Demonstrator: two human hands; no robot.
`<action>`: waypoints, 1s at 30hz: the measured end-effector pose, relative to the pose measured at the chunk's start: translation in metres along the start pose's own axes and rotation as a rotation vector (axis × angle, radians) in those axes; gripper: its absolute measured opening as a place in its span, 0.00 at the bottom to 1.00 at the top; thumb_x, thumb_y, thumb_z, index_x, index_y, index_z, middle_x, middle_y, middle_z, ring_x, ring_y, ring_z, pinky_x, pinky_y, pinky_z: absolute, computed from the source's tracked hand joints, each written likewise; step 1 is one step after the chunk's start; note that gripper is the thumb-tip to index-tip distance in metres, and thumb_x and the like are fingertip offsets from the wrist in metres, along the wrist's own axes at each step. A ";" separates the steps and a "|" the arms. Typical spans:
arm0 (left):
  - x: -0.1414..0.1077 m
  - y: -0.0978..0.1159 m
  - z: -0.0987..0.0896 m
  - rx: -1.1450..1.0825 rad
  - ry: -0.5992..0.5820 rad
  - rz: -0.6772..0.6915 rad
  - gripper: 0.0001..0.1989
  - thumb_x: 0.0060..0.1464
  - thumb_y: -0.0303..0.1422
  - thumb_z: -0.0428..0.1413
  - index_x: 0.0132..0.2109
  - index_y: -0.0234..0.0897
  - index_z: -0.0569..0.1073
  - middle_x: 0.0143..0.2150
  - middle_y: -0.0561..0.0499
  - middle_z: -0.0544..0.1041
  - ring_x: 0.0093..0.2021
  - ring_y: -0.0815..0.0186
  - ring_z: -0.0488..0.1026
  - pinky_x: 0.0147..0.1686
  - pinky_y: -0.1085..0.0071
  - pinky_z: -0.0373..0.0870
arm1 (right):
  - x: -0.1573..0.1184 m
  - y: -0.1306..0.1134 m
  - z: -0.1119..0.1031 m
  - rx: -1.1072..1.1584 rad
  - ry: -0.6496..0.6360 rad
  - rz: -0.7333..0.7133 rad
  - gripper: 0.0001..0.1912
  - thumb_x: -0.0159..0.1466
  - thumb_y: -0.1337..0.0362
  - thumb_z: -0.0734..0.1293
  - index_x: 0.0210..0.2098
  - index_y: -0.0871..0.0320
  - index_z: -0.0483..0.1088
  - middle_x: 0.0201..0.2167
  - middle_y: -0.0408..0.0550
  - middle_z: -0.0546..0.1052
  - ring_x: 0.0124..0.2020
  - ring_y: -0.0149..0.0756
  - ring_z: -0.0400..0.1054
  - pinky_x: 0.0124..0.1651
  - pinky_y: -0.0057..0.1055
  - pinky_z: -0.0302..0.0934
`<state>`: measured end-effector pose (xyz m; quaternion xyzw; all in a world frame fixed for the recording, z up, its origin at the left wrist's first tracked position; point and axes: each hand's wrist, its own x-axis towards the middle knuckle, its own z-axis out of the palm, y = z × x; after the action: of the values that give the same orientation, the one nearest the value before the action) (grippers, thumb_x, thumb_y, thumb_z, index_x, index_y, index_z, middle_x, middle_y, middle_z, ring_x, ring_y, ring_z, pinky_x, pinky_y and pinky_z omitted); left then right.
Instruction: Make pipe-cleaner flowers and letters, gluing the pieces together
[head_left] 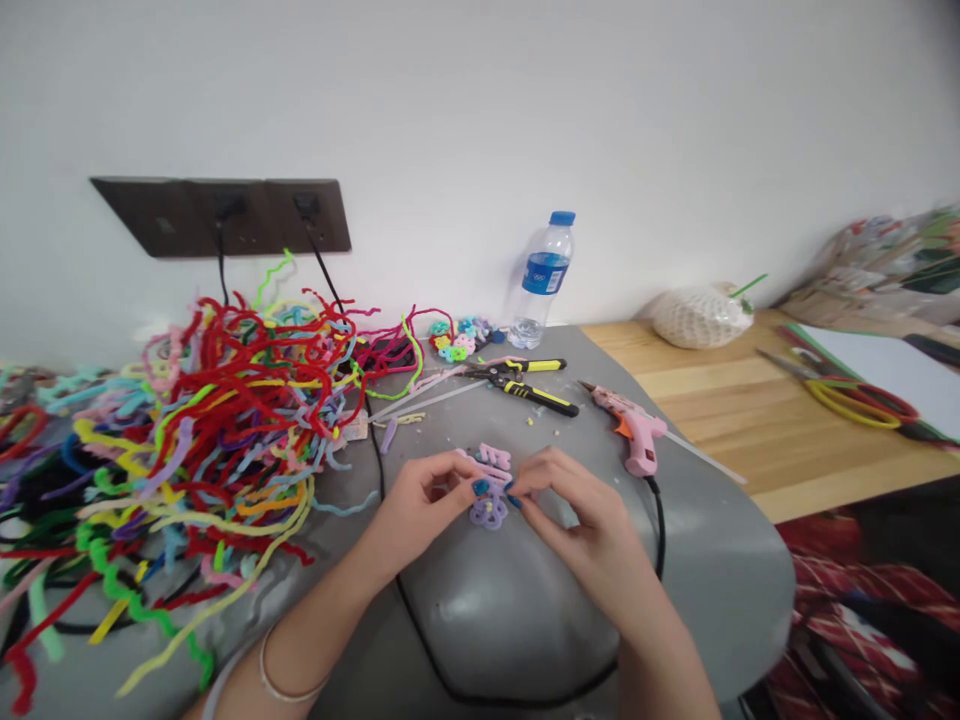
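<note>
Between my two hands is a small pipe-cleaner craft piece, pink bars above and a purple looped flower (489,512) with a yellow centre below. My left hand (431,500) pinches its left side between thumb and fingers. On the other side my right hand (566,500) has its fingertips closed on the piece's right edge. The fingers partly cover it. Just beyond lie pliers (536,388) with black and yellow handles, beside white glue sticks (427,399). A pink glue gun (628,430) rests right of my right hand.
A tangled heap of coloured pipe cleaners (247,400) covers the left. A water bottle (544,285) stands by the wall near small pipe-cleaner flowers (459,340). A black cord (427,640) loops across the grey surface (720,600). Scissors (855,395) and a net-wrapped bundle (697,316) are right.
</note>
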<state>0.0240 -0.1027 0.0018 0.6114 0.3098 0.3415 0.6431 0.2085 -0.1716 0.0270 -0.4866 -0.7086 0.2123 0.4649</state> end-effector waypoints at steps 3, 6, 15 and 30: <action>0.000 0.000 0.000 -0.003 0.004 -0.016 0.18 0.53 0.46 0.62 0.33 0.32 0.78 0.30 0.49 0.75 0.30 0.69 0.66 0.30 0.74 0.61 | 0.000 -0.001 0.001 0.021 0.001 0.009 0.08 0.67 0.74 0.64 0.35 0.54 0.69 0.34 0.45 0.73 0.37 0.34 0.69 0.40 0.29 0.61; 0.001 0.002 0.000 -0.026 0.001 -0.032 0.17 0.52 0.44 0.63 0.32 0.32 0.77 0.29 0.51 0.73 0.29 0.70 0.64 0.29 0.75 0.61 | -0.001 -0.001 0.002 0.065 0.016 0.036 0.08 0.66 0.74 0.65 0.35 0.54 0.70 0.34 0.44 0.74 0.37 0.34 0.69 0.41 0.30 0.61; 0.001 0.003 -0.001 -0.036 0.009 -0.010 0.15 0.52 0.43 0.63 0.33 0.33 0.78 0.33 0.48 0.76 0.33 0.67 0.68 0.32 0.74 0.64 | -0.002 0.006 0.019 0.391 0.224 0.218 0.06 0.65 0.67 0.69 0.41 0.50 0.74 0.33 0.43 0.75 0.34 0.33 0.70 0.37 0.28 0.64; 0.001 0.011 0.001 -0.008 0.014 -0.048 0.15 0.53 0.43 0.61 0.34 0.33 0.79 0.32 0.48 0.78 0.30 0.69 0.68 0.31 0.75 0.66 | -0.001 0.007 0.019 0.597 0.301 0.354 0.12 0.60 0.60 0.75 0.41 0.53 0.72 0.30 0.42 0.77 0.30 0.29 0.70 0.32 0.25 0.66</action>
<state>0.0244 -0.1025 0.0126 0.5989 0.3276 0.3316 0.6512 0.1959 -0.1672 0.0124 -0.4704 -0.4440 0.4126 0.6413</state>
